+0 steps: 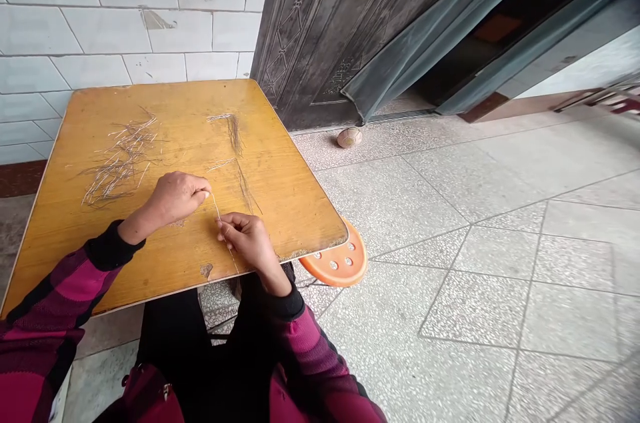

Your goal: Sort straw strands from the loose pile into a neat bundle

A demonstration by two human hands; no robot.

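Over the near part of a yellow wooden table [190,136], my left hand [179,197] is closed, its thumb and finger pinching the upper end of a thin pale strand [215,205]. Lower down and to the right, my right hand [247,236] pinches the same strand, which runs on below the fingers as a thin dark line. Whether it is wire or thread I cannot tell. Left of my hands lies a loose, tangled heap of pale and dark strands [123,159]. Beyond my right hand are a small bent bunch [233,129] and a few bent strands [243,183].
An orange stool [337,259] with holes in its seat stands partly under the table's right corner. White wall tiles [120,29] rise behind the table. A dark carved door [320,29] and a hanging curtain [425,43] are at the back. A ball [349,137] lies on the floor.
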